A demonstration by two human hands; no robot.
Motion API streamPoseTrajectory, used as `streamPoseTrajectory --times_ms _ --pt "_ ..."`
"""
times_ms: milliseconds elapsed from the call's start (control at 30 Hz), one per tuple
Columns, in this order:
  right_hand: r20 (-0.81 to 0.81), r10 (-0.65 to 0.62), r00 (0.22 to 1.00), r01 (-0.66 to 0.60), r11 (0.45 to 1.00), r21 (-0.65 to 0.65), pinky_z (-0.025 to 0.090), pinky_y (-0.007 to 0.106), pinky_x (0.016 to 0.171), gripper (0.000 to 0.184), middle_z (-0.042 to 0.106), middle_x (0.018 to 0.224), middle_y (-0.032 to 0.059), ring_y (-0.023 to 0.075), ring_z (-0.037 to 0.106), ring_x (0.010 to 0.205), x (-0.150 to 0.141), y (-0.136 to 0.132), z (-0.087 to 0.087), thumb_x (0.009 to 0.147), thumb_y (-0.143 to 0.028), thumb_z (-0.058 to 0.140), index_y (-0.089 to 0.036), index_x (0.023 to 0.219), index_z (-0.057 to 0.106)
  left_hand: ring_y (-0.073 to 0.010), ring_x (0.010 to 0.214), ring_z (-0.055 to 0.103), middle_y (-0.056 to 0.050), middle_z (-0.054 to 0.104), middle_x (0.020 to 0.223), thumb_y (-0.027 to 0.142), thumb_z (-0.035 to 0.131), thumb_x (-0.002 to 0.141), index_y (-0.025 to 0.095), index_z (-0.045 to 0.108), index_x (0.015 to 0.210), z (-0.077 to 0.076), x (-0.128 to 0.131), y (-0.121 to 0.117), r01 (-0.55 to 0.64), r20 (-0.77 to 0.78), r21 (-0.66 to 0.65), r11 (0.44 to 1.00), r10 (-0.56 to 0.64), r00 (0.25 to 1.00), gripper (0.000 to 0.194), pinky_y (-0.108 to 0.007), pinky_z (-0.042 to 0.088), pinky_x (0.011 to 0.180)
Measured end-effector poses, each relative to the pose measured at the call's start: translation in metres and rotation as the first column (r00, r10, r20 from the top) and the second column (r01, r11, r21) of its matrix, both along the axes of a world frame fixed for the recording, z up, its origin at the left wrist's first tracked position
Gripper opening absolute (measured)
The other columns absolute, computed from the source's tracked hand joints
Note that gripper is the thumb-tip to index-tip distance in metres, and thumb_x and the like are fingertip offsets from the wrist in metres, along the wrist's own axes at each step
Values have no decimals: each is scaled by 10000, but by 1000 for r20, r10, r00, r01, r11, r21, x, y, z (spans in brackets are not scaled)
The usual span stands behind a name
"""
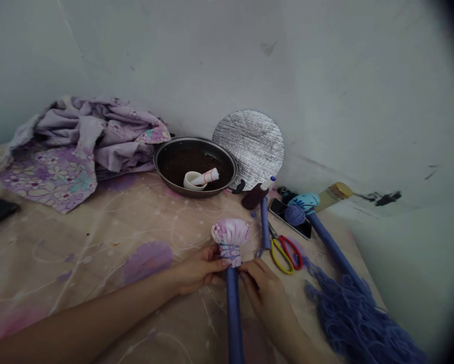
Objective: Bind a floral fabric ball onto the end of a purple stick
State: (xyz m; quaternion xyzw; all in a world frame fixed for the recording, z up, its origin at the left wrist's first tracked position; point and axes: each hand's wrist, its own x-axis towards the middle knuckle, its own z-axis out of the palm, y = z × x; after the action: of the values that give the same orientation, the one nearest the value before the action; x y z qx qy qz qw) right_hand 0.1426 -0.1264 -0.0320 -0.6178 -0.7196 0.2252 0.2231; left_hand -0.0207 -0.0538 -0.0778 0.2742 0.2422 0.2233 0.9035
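Observation:
A blue-purple stick (pixel 233 308) stands upright before me, its top covered by a rounded bundle of floral cloth (pixel 230 231). Blue yarn (pixel 230 252) winds around the gathered neck of the cloth. My left hand (pixel 204 270) is closed on that neck from the left, thumb across the lower cloth edge. On the other side, my right hand (pixel 263 283) has its fingers pinched together beside the neck. What lies between those right fingertips is too small to make out. Yellow-and-red scissors (pixel 286 253) lie beyond my right hand.
A dark pan (pixel 166 179) holds a white cup. Behind it leans a silver disc (pixel 255 146). Floral fabric (pixel 71 167) is heaped left. At right are a dark bottle (pixel 254 197), a phone (pixel 301 227), a second cloth-headed stick (pixel 331 247) and loose blue yarn (pixel 352 313).

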Motion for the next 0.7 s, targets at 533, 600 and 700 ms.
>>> streamPoseTrajectory --times_ms 533,600,700 --pt "-81 28 996 -29 999 -19 439 293 712 231 545 835 53 187 559 777 4 -3 -7 869 -33 372 -180 829 546 -168 950 609 -93 618 1123 166 703 715 155 561 1137 0 1 -1 23 -55 20 1000 -22 998 445 -282 499 789" --pt "-92 20 996 -22 1000 -22 438 292 721 227 546 841 52 186 560 785 4 -4 -10 873 -39 372 -182 836 544 -165 944 610 -86 623 1108 164 703 715 163 563 1132 -2 1 -2 23 -50 16 1000 -22 999 440 -282 497 791" --pt "-107 17 994 -18 1000 -10 435 285 717 227 548 851 52 184 561 793 4 -6 -14 884 -53 362 -187 858 544 -163 941 610 -78 619 1105 171 700 722 176 567 1123 -4 1 -2 34 -45 18 999 -33 998 422 -281 496 787"
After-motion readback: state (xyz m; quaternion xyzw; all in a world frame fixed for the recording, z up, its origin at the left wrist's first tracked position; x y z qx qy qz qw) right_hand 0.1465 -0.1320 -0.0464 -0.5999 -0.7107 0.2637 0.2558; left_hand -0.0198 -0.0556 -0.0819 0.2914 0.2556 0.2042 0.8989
